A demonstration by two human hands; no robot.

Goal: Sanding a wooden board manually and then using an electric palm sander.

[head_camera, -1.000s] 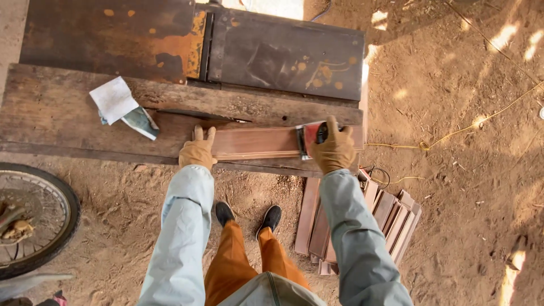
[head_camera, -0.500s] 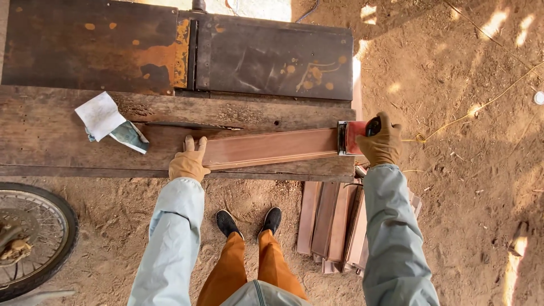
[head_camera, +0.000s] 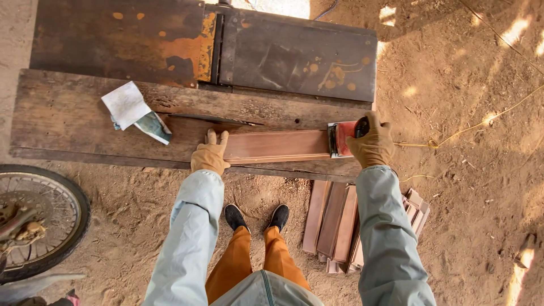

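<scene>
A reddish-brown wooden plank (head_camera: 276,146) lies lengthwise on a rough wooden workbench (head_camera: 68,119). My left hand (head_camera: 210,154), in a tan glove, presses flat on the plank's left end. In a matching glove, my right hand (head_camera: 371,144) grips a red power sander (head_camera: 342,137) that rests on the plank's right end, close to the bench's right edge.
A folded white sheet of sandpaper (head_camera: 131,110) lies on the bench at left. Rusty dark metal plates (head_camera: 204,45) sit behind the bench. A stack of similar planks (head_camera: 340,224) lies on the dirt floor at right. A spoked wheel (head_camera: 34,218) is at left, a yellow cord (head_camera: 470,127) at right.
The sander slid right along the plank to its far end, then came back slightly left. My left hand stays pressed on the plank's left end.
</scene>
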